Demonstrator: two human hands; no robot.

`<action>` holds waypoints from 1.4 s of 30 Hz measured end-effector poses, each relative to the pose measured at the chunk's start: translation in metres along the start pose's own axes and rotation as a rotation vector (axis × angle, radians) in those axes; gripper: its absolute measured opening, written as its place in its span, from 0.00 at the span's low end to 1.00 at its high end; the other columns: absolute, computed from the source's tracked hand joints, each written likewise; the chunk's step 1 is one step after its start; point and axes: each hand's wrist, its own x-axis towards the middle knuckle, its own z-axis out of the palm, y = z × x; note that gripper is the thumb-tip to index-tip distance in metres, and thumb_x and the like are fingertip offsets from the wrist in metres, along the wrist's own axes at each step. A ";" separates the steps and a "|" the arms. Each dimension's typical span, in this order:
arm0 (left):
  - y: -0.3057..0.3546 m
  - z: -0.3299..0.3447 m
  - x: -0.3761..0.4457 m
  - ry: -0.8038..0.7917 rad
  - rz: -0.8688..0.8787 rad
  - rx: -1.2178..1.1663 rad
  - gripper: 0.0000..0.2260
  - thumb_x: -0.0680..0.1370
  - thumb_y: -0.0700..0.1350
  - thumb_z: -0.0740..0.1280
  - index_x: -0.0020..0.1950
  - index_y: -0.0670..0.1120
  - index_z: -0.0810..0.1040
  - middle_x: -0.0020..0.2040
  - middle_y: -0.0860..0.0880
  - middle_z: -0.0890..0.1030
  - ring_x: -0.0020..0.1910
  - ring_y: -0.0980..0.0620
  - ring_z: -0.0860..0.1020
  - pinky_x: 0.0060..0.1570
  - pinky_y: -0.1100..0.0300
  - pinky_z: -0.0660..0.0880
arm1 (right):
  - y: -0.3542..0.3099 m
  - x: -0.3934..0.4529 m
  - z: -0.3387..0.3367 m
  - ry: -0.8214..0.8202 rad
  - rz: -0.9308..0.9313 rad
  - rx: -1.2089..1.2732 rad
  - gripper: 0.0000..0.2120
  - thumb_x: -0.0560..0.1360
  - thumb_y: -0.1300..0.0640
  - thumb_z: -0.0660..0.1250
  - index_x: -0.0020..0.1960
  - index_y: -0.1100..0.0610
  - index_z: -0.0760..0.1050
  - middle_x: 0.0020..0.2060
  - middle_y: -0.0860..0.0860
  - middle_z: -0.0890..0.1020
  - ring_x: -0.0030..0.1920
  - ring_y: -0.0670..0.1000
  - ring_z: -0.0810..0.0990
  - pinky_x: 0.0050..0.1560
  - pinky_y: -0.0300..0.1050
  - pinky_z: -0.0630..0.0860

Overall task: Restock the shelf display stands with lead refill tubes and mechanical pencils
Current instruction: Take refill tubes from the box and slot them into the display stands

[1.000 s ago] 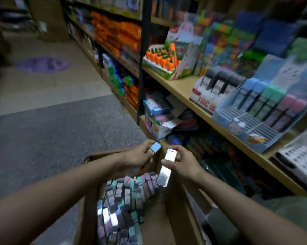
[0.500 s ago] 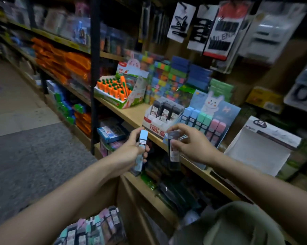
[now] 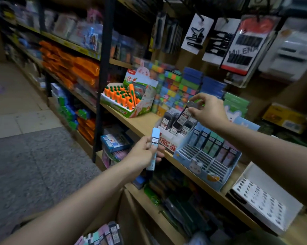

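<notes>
My left hand (image 3: 143,152) grips a light blue lead refill tube (image 3: 153,149), held upright in front of the shelf edge. My right hand (image 3: 208,109) pinches the top of a black lead refill tube (image 3: 183,116), tilted above the white stand (image 3: 168,138) that holds other black tubes. To the right stands a blue bunny display stand (image 3: 198,163) with pastel tubes in its back row and bare slots in front. At the bottom edge a cardboard box holds several loose pastel tubes (image 3: 105,234).
The wooden shelf (image 3: 131,121) carries a carrot-pen display box (image 3: 128,98) at left and a white perforated tray (image 3: 262,200) at right. Stacked coloured erasers sit behind. Hair clip cards (image 3: 195,34) hang above. Grey floor lies to the left.
My head has lifted from the box to the shelf. Both hands rose with their tubes; my right hand carried the black tube up over the white stand.
</notes>
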 end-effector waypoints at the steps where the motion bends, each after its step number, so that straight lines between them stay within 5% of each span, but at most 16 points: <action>1: 0.000 -0.002 0.001 0.004 -0.005 -0.022 0.09 0.83 0.37 0.55 0.60 0.44 0.70 0.48 0.49 0.81 0.42 0.55 0.80 0.45 0.60 0.80 | 0.001 0.004 0.007 0.010 0.005 -0.004 0.10 0.73 0.55 0.74 0.53 0.51 0.80 0.40 0.50 0.79 0.43 0.51 0.79 0.46 0.44 0.75; 4: -0.002 -0.009 0.005 0.039 -0.018 -0.048 0.08 0.83 0.38 0.56 0.59 0.45 0.72 0.49 0.50 0.82 0.42 0.55 0.80 0.43 0.60 0.79 | 0.004 0.013 0.028 0.016 0.017 -0.036 0.11 0.73 0.55 0.74 0.54 0.52 0.80 0.43 0.51 0.79 0.45 0.51 0.76 0.46 0.41 0.69; 8: -0.006 -0.016 0.009 0.065 -0.047 -0.059 0.08 0.83 0.38 0.57 0.57 0.47 0.73 0.47 0.48 0.81 0.42 0.55 0.80 0.43 0.60 0.79 | 0.010 0.018 0.045 -0.035 0.017 -0.092 0.11 0.72 0.56 0.74 0.55 0.54 0.81 0.52 0.54 0.82 0.50 0.50 0.77 0.49 0.44 0.75; 17: -0.014 -0.018 0.008 0.006 -0.066 -0.040 0.12 0.81 0.37 0.62 0.64 0.42 0.75 0.49 0.46 0.83 0.47 0.54 0.81 0.46 0.63 0.80 | 0.017 0.016 0.060 -0.080 -0.001 -0.197 0.15 0.70 0.51 0.77 0.55 0.52 0.83 0.47 0.52 0.85 0.44 0.50 0.81 0.46 0.49 0.81; 23: -0.012 -0.016 0.006 -0.028 -0.060 -0.075 0.12 0.80 0.37 0.64 0.63 0.41 0.75 0.50 0.45 0.84 0.46 0.53 0.82 0.43 0.64 0.80 | 0.020 0.012 0.067 -0.038 -0.016 -0.362 0.15 0.70 0.49 0.76 0.55 0.51 0.82 0.53 0.51 0.78 0.51 0.56 0.78 0.43 0.49 0.76; 26: -0.012 -0.017 0.005 -0.019 -0.032 -0.067 0.10 0.80 0.38 0.65 0.61 0.42 0.76 0.49 0.47 0.85 0.46 0.54 0.82 0.45 0.63 0.80 | 0.013 0.005 0.062 -0.009 -0.058 -0.221 0.16 0.73 0.50 0.73 0.59 0.52 0.79 0.56 0.51 0.76 0.52 0.53 0.78 0.51 0.53 0.78; 30: -0.014 -0.014 0.005 -0.028 0.017 -0.037 0.09 0.80 0.38 0.65 0.59 0.42 0.76 0.48 0.49 0.85 0.47 0.54 0.83 0.49 0.61 0.79 | -0.001 -0.037 0.048 -0.147 -0.053 0.242 0.10 0.76 0.48 0.69 0.56 0.47 0.78 0.43 0.43 0.81 0.41 0.43 0.81 0.44 0.47 0.82; 33: -0.014 -0.005 0.005 -0.079 0.063 0.011 0.08 0.80 0.39 0.65 0.58 0.44 0.76 0.48 0.48 0.85 0.46 0.54 0.83 0.49 0.61 0.78 | 0.003 -0.078 0.042 -0.317 -0.032 0.320 0.15 0.72 0.49 0.73 0.58 0.47 0.77 0.42 0.45 0.82 0.40 0.43 0.83 0.43 0.42 0.82; 38: -0.019 0.016 0.005 -0.150 0.122 0.082 0.07 0.79 0.42 0.67 0.53 0.54 0.77 0.48 0.53 0.86 0.53 0.53 0.82 0.56 0.53 0.77 | 0.011 -0.093 0.023 -0.292 0.084 0.476 0.15 0.69 0.60 0.78 0.53 0.52 0.79 0.37 0.50 0.84 0.37 0.47 0.85 0.43 0.42 0.82; 42: -0.025 0.030 0.008 -0.154 0.226 0.213 0.06 0.78 0.47 0.68 0.51 0.58 0.76 0.49 0.57 0.82 0.54 0.55 0.80 0.53 0.60 0.76 | 0.017 -0.082 -0.003 -0.284 0.105 0.459 0.13 0.68 0.62 0.78 0.49 0.54 0.78 0.40 0.53 0.83 0.38 0.50 0.85 0.43 0.45 0.83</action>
